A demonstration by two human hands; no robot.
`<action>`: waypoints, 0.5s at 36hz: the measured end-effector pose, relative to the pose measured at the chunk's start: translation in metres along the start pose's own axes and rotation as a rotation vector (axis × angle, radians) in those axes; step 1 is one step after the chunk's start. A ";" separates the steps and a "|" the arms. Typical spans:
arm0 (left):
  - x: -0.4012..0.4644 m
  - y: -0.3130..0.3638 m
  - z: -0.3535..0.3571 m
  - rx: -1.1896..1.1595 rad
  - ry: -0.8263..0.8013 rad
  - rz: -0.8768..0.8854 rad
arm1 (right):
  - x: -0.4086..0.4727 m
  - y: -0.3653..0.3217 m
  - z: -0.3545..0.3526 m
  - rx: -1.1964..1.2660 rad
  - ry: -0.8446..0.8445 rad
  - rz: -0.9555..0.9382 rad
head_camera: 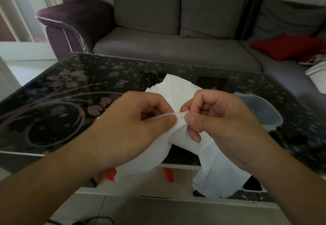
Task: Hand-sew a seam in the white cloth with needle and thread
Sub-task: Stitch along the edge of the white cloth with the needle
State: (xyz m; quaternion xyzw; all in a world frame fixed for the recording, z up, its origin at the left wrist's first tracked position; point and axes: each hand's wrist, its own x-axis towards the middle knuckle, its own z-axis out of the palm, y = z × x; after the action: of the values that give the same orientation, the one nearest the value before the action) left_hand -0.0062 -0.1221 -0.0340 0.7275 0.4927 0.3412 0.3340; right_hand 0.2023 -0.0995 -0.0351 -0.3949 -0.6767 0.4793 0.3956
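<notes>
Dim, soft daylight from the upper left, faint glare on the glass table [74, 90], wide-angle bending at edges

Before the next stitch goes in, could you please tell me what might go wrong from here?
The thin metal needle sits right between both thumbs, so the left hand, pinching the folded white cloth, could get pricked. The right hand shows little needle, so it may slip. Loose cloth hanging off the dark floral glass table could drag the seam crooked.

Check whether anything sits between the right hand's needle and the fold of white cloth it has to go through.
Nothing visible does. The needle already meets the folded edge of the white cloth, in the grip of the right hand. The left hand pinches the fold just beside it, fingertips close to the needle but not across it.
</notes>
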 end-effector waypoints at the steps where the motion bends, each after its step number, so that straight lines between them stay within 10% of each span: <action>1: 0.000 0.000 0.000 -0.014 -0.005 0.000 | 0.000 0.000 0.000 0.009 -0.009 0.003; 18: -0.001 0.001 -0.003 -0.077 -0.023 -0.004 | 0.004 0.007 -0.004 0.144 -0.097 0.003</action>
State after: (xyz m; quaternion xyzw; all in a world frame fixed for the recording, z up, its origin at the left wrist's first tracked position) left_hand -0.0085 -0.1228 -0.0321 0.7171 0.4765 0.3508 0.3682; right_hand 0.2059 -0.0928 -0.0403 -0.3429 -0.6582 0.5457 0.3891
